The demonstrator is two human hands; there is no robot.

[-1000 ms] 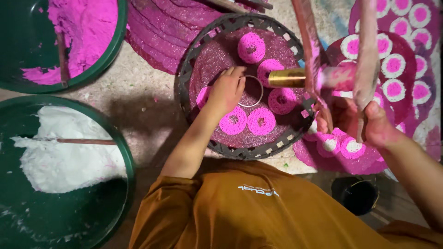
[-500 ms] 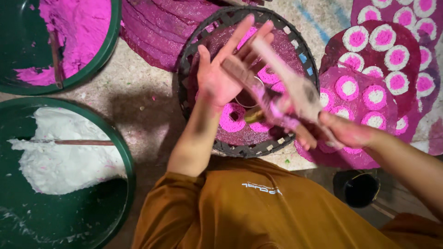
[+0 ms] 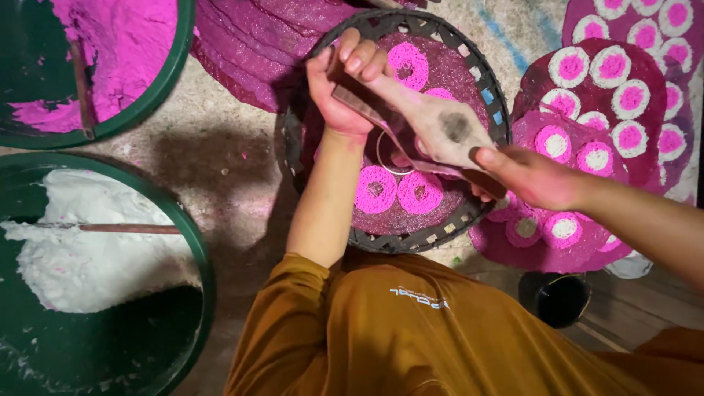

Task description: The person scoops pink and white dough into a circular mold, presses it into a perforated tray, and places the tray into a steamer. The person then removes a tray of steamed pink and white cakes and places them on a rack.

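Warm overhead light, soft shadows, sharp.

Bare sandy floor [image 3: 220,169]. On it: two green basins, one with pink paste [image 3: 110,51], one with white paste [image 3: 95,257]; woven round tray [image 3: 469,220]; stacked magenta mats [image 3: 249,44]; small black cup [image 3: 561,297].

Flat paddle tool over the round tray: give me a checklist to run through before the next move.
1. Left hand closed on the paddle tool's narrow end: ok.
2. Right hand holding the tool's wide end: ok.
3. Tool above the woven tray, not resting on it: ok.
4. Pink rings on the tray intact and apart from both hands: ok.
5. Metal ring in the tray's middle free: cannot tell, partly hidden.
6. Stick lying in the white paste basin: ok.
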